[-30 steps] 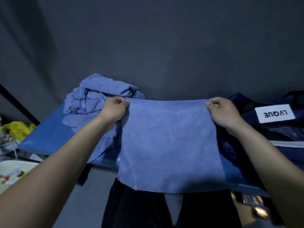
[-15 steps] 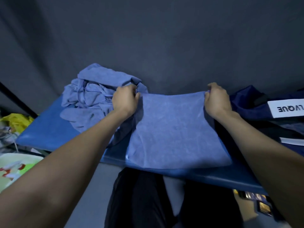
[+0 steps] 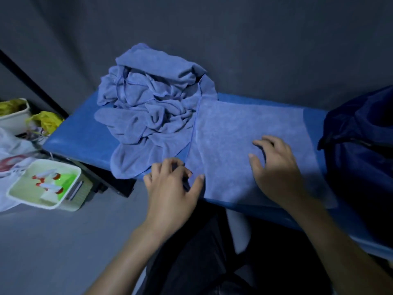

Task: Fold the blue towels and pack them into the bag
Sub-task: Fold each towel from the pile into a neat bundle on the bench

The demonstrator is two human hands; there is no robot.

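Observation:
A blue towel (image 3: 240, 133) lies spread flat on the blue table (image 3: 78, 133), its near edge at the table's front. My left hand (image 3: 172, 188) rests at the towel's near left corner, fingers curled on the edge; whether it pinches the cloth is unclear. My right hand (image 3: 276, 169) lies palm down on the towel's near middle, fingers spread. A crumpled heap of blue towels (image 3: 148, 103) sits just left of the flat towel, overlapping its left edge. The dark navy bag (image 3: 359, 145) stands at the table's right end.
A grey wall runs behind the table. Left of the table, lower down, are a pale green tray (image 3: 44, 186) with red and white items, a white plastic bag (image 3: 10, 150), and a white bin (image 3: 14, 116) with yellow material. My dark trousers show below the table edge.
The towel went from being held up by its top corners to lying flat on the table. Both hands let go of the far corners and came back to the near edge.

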